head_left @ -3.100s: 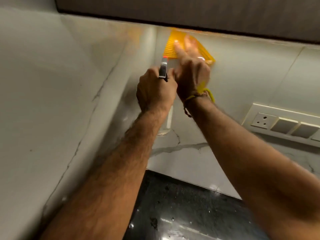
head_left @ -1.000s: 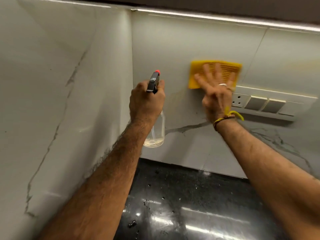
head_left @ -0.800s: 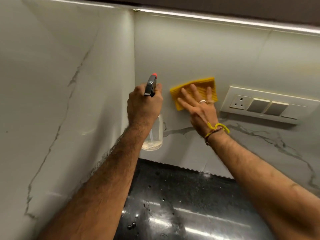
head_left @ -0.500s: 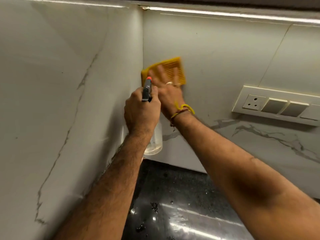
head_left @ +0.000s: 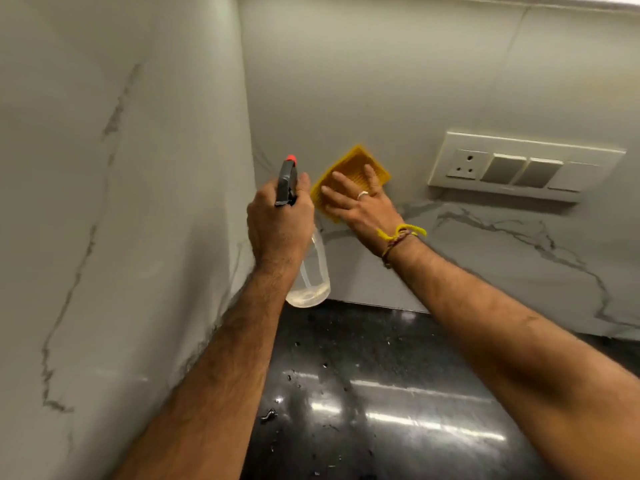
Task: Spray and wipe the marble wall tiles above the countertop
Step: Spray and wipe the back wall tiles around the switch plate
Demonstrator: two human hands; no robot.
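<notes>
My left hand (head_left: 277, 223) grips a clear spray bottle (head_left: 311, 275) with a black trigger head and red nozzle, held upright near the inner corner of the walls. My right hand (head_left: 360, 206) lies flat with fingers spread on a yellow ribbed cloth (head_left: 353, 168), pressing it against the back marble wall tile (head_left: 381, 81). The cloth sits just right of the bottle's head, left of the switch plate. A little liquid shows at the bottle's bottom.
A white switch plate with a socket (head_left: 519, 168) is mounted on the back wall to the right. The left marble wall (head_left: 104, 202) meets the back wall at the corner. Below lies a glossy black countertop (head_left: 363, 410) dotted with droplets.
My right hand has slid the cloth down and to the right, away from the corner. The left hand keeps the bottle in about the same place.
</notes>
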